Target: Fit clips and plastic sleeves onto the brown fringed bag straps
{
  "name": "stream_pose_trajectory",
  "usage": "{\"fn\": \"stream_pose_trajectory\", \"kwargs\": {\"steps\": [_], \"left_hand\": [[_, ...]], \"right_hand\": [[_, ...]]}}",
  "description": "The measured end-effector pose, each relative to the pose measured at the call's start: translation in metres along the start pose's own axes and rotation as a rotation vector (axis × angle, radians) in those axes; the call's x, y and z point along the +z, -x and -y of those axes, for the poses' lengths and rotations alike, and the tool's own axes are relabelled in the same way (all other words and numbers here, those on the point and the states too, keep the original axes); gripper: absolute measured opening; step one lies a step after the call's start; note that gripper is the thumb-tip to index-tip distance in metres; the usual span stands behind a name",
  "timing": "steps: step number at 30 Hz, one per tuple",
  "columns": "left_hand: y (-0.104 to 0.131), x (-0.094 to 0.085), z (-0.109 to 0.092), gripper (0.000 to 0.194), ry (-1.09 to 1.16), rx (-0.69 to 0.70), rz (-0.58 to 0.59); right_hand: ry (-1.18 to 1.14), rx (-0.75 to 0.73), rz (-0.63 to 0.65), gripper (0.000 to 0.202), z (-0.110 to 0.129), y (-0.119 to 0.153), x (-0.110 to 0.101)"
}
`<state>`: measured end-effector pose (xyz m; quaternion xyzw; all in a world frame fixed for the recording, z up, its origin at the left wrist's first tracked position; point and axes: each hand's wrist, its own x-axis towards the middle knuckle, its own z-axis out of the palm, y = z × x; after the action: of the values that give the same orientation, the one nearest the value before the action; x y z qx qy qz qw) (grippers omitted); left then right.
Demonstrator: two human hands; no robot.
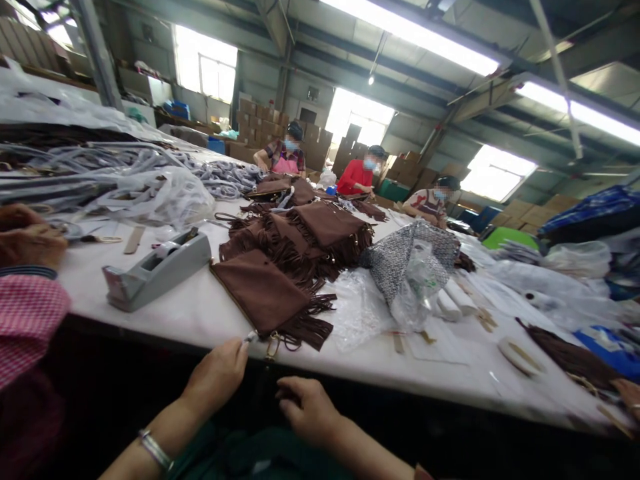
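A brown fringed pouch (260, 293) lies flat at the near table edge, its fringe spread to the right. My left hand (217, 373) is closed in a pinch at the pouch's near corner, with a small pale piece showing at the fingertips. Just right of that corner, a gold-coloured metal clasp (272, 347) hangs over the edge. My right hand (309, 408) is below the clasp, apart from it, fingers loosely bent and holding nothing visible. More brown fringed pouches (320, 230) are heaped behind the first one.
A grey tape dispenser (163, 270) stands left of the pouches. Plastic-wrapped straps (160, 193) are piled farther left. A grey woven bag (405, 257) and a tape roll (521, 357) lie to the right. A co-worker's hand (30, 237) is at left; several people work across the table.
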<state>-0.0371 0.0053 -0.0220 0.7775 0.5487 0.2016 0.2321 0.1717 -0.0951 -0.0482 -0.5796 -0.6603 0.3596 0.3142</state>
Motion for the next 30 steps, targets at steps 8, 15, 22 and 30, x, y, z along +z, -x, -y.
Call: {"fn": "stream_pose_trajectory", "kwargs": {"steps": [8, 15, 22, 30], "left_hand": [[0.034, 0.039, 0.02, 0.046, 0.422, -0.201, 0.234], [0.03, 0.059, 0.009, 0.049, 0.724, -0.161, 0.367], [0.036, 0.064, -0.014, 0.06, 1.243, -0.473, 0.565], [0.023, 0.029, -0.047, 0.056, 1.258, -0.615, 0.473]], "right_hand": [[-0.122, -0.043, -0.104, 0.033, 0.009, -0.019, 0.002], [-0.092, 0.007, -0.22, 0.048, 0.029, -0.073, -0.033], [0.066, 0.06, -0.145, 0.056, 0.029, -0.116, -0.045], [0.242, 0.046, -0.185, 0.059, 0.038, -0.153, -0.057]]}}
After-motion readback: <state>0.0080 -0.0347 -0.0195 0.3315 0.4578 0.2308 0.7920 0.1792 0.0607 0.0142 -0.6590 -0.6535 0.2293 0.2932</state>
